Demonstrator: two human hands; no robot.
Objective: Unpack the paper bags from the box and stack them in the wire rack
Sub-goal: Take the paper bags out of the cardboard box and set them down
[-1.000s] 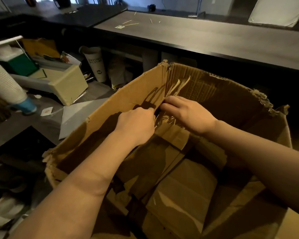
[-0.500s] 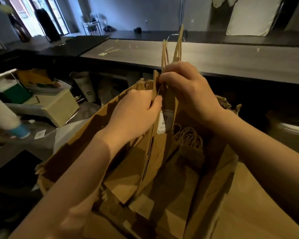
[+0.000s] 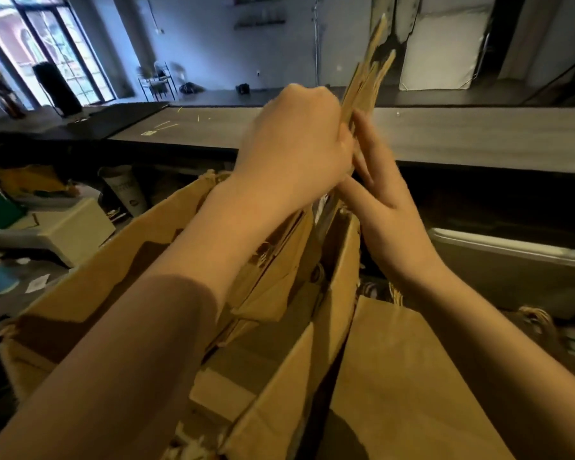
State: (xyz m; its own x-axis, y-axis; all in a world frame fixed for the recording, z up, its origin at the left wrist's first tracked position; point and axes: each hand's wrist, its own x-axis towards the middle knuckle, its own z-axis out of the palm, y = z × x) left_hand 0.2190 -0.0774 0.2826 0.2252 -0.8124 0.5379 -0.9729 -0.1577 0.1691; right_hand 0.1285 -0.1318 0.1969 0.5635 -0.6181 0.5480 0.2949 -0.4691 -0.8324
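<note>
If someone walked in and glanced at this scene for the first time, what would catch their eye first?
Most striking is the bundle of flat paper bags raised in the centre of the view, gripped by the left hand with the right hand pressed flat against it. Below them gapes the torn cardboard box, with more bags inside. Behind runs a long grey counter, and bright windows glow at the upper left.

Plain brown paper bags, tan box
</note>
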